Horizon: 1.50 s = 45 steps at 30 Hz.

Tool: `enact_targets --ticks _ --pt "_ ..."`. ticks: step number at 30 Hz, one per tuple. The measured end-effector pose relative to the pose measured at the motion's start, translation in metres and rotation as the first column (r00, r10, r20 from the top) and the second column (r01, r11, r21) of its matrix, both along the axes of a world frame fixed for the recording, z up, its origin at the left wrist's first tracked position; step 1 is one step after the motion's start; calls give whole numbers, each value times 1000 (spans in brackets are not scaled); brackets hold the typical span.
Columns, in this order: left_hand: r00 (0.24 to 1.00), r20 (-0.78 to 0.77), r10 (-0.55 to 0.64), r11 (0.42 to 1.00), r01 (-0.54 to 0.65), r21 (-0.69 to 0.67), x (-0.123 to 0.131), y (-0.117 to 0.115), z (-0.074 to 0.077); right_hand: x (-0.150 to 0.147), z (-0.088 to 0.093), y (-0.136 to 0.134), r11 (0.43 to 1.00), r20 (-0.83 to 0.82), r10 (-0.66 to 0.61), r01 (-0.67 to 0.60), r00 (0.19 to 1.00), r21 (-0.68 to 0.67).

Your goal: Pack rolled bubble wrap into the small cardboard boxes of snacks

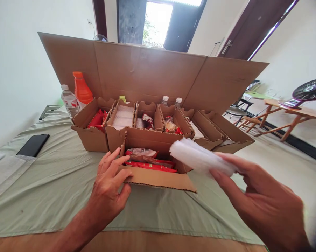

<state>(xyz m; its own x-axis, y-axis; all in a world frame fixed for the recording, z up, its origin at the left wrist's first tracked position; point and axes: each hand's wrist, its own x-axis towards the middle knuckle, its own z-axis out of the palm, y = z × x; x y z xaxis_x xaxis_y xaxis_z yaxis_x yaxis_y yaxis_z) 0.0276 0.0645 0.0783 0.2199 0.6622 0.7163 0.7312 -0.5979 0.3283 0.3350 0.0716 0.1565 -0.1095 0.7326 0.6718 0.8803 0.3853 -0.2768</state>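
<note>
My right hand (262,196) pinches a folded wad of white packing wrap (197,157) between thumb and fingers, holding it over the right end of the front cardboard box (160,178). Whether the wrap is foam or bubble film I cannot tell. My left hand (112,183) is open, its spread fingers resting at the left end of that box, by its lowered front flap. Several red food packets (152,165) lie inside, one with a brown strip across it.
Behind stands a row of cardboard bins (149,119) holding packets and bubble wrap, backed by a tall cardboard panel (149,70). An orange bottle (82,89) and a clear bottle (69,101) stand left. A phone (33,145) and white sheets (8,173) lie on the green cloth (68,196).
</note>
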Motion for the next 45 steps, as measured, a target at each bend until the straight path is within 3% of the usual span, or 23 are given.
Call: enact_targets --ticks 4,8,11,15,18,21,25,28,30,32,34,37,40,45 --pt "1000 14 -10 1000 11 -19 1 4 -2 -25 20 45 989 364 127 -147 923 28" --pt "999 23 -25 999 25 -28 1 6 -4 -58 20 84 971 738 139 54 660 -231" --pt "999 30 -23 999 24 -33 1 6 -5 -80 7 107 902 799 284 134 530 -410" --pt "999 27 -20 999 21 -32 0 8 -5 -91 -14 124 850 767 412 95 492 -518" --pt "999 34 -26 999 27 -18 1 6 -5 -81 -20 122 846 747 422 74 513 -528" --pt "995 101 -10 1000 9 13 3 -1 -4 -58 -16 105 892 702 360 -6 615 -452" --pt "962 258 87 996 -87 -11 1 -7 -14 -14 -12 60 973 489 230 -206 841 -102" --pt "904 394 163 971 -77 -224 -1 -1 -30 18 -29 27 991 207 67 -89 976 100" --pt "846 505 172 919 47 -392 0 7 -42 30 -51 15 1000 53 5 -6 999 18" --pt "781 606 151 856 203 -475 4 15 -52 28 -77 14 984 -62 11 -22 998 -176" --pt "728 673 132 823 298 -484 9 21 -59 14 -99 19 933 -163 47 -102 985 -345" --pt "698 704 128 811 335 -479 12 22 -62 -16 -115 28 883 -273 74 -191 959 -429" --pt "693 704 155 801 329 -500 7 14 -54 -35 -105 25 896 -282 103 -213 954 -391" --pt "677 720 156 849 281 -448 -8 -16 -20 -37 -66 3 952 -175 141 -182 974 -246"
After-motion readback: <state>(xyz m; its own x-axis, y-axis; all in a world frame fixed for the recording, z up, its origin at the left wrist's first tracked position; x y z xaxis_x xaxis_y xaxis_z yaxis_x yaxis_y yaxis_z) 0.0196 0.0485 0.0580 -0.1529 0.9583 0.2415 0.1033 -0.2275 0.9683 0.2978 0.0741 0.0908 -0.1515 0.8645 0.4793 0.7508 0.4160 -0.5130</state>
